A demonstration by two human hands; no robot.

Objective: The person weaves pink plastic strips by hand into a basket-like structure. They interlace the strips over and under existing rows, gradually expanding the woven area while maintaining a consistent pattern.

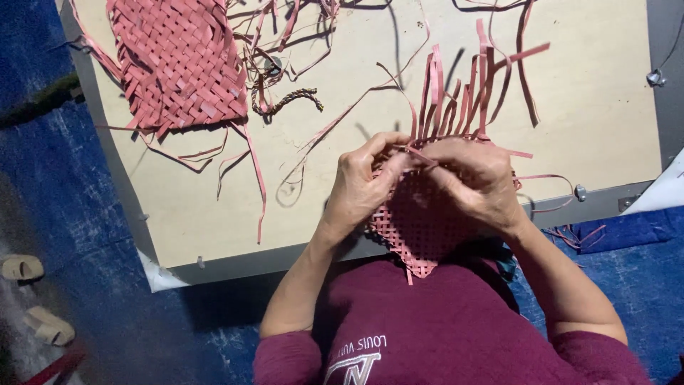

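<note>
Over the near edge of the board [214, 235] I see both hands working on a small pink woven mat [420, 228], which hangs partly off the board toward my maroon shirt [442, 328]. My left hand [360, 187] grips the mat's left side, fingers curled over the weave and thumb pressed on top. My right hand [479, 182] sits just beside it, its fingers pinching a thin pink strip [420, 152] that runs across between the two hands. Loose strip ends [463, 85] stand up from the mat's far edge, fanned out above my knuckles. Farther off, at the board's far left corner, lies a larger woven mat [178, 60] of the same pink, well apart from my hands, with stray strips trailing from it. A short twisted cord [292, 100] lies beside that bigger piece. Blue sheeting [64, 185] covers the floor around the board, and a pair of pale sandals [32, 296] rests at the left edge.
</note>
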